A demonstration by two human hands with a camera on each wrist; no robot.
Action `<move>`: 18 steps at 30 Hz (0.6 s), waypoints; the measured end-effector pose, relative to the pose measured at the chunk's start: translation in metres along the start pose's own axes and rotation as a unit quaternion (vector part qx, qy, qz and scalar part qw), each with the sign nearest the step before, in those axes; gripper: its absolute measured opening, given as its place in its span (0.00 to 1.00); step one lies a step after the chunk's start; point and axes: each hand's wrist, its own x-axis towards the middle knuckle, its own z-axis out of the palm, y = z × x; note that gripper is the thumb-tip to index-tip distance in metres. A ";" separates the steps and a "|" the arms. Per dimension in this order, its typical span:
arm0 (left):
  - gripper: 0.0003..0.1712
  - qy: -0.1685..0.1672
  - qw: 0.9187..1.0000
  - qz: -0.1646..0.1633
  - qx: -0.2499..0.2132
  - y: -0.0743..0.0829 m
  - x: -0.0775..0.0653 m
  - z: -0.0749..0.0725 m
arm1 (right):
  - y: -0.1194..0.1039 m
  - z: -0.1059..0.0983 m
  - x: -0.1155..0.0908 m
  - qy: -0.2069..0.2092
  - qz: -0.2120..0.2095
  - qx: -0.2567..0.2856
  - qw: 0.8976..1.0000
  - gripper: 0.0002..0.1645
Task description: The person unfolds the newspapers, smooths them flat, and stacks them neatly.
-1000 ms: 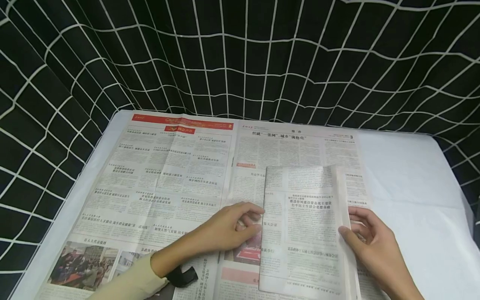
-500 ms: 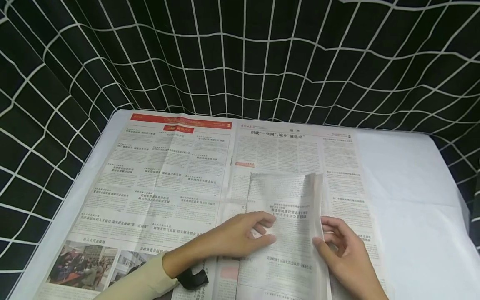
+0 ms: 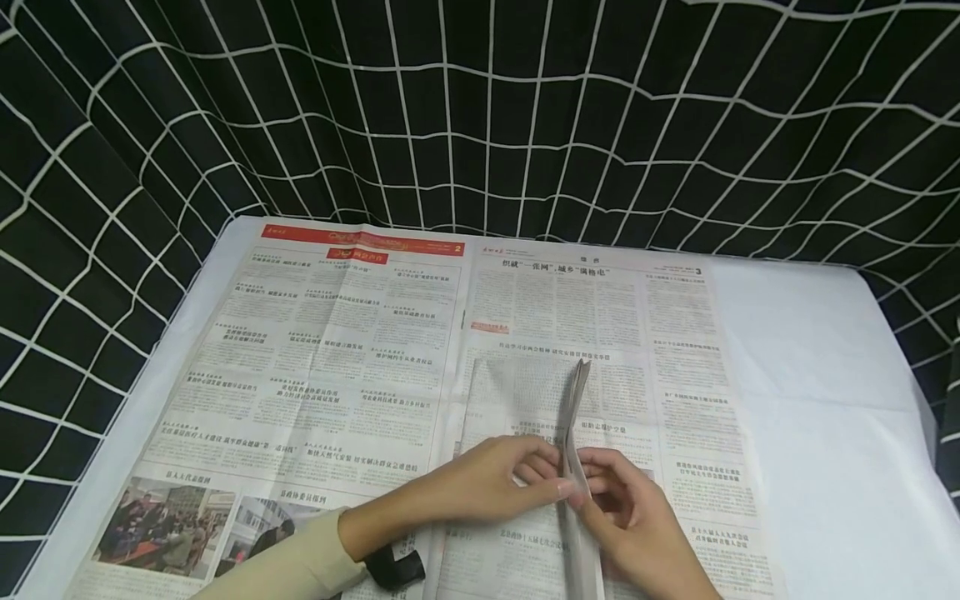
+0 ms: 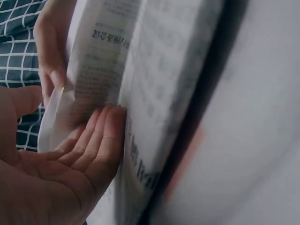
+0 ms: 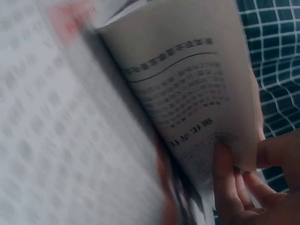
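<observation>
A folded newspaper (image 3: 517, 392) lies on the right page of a spread newspaper (image 3: 675, 350), its right flap standing up almost on edge. My right hand (image 3: 637, 521) pinches that raised flap between thumb and fingers. In the right wrist view, its fingertips (image 5: 224, 157) lie against the printed outer face. From the other side, my left hand (image 3: 487, 479) reaches over the folded newspaper. The left wrist view has its fingers (image 4: 101, 140) nearly straight against the inner face, near the crease, with the thumb (image 4: 28, 101) apart from them. Both thumbs come close together at the flap's edge.
The spread newspaper's left page, with a red banner (image 3: 300, 234) and photos (image 3: 161, 529), covers the table's left side. White cloth (image 3: 832, 375) shows at the right. A black curtain with a white grid (image 3: 517, 125) surrounds the back and sides.
My right hand has moved left, raising the folded newspaper's right flap from a low slant to nearly upright. My left hand has slid right from the left edge to meet the flap.
</observation>
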 end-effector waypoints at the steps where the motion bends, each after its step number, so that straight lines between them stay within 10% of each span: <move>1: 0.27 0.002 1.000 -0.001 0.002 0.000 0.000 0.000 | 0.000 0.002 0.000 -0.003 0.002 0.002 1.000 0.24; 18: 0.16 -0.001 0.999 0.007 -0.040 -0.008 -0.002 0.000 | 0.000 0.012 -0.001 -0.009 0.001 0.009 1.000 0.26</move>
